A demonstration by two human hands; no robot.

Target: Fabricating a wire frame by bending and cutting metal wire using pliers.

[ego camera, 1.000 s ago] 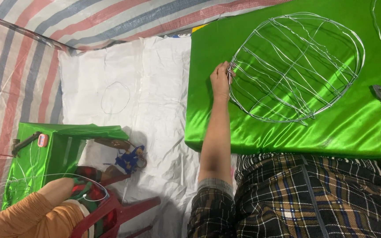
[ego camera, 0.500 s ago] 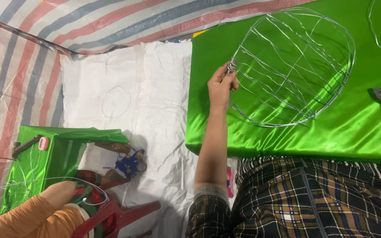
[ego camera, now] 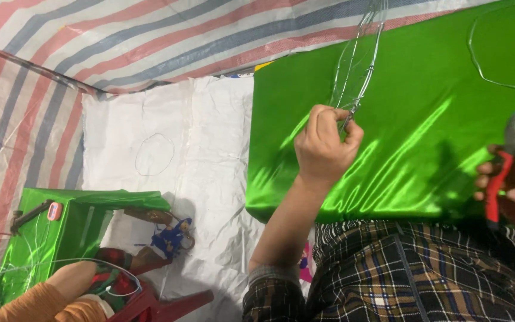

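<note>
Our left hand (ego camera: 324, 145) is closed in a pinch on the lower edge of a wire frame (ego camera: 360, 65), the thin silver strands gathered between thumb and fingers. From that grip the frame stands on edge and rises to the top of the view, so we see it nearly side-on as a narrow bundle of loops. It stands over the shiny green satin cloth (ego camera: 424, 107) that covers the surface in front of us.

Our right hand (ego camera: 511, 191) sits at the right edge, only partly in view, with its fingers wrapped around the red handles of a pair of pliers (ego camera: 512, 162); the grey nose points up and away from us and hangs over the green cloth, well apart from the frame.

Loose wire loops (ego camera: 496, 53) lie flat on the cloth near the upper right corner. A small wire ring (ego camera: 154, 154) lies on the white sheet (ego camera: 198, 149) to the left. Further left, another person's orange sleeve (ego camera: 43, 298) reaches in beside a second piece of green cloth (ego camera: 61, 232) and a red plastic stool (ego camera: 162, 301).
</note>
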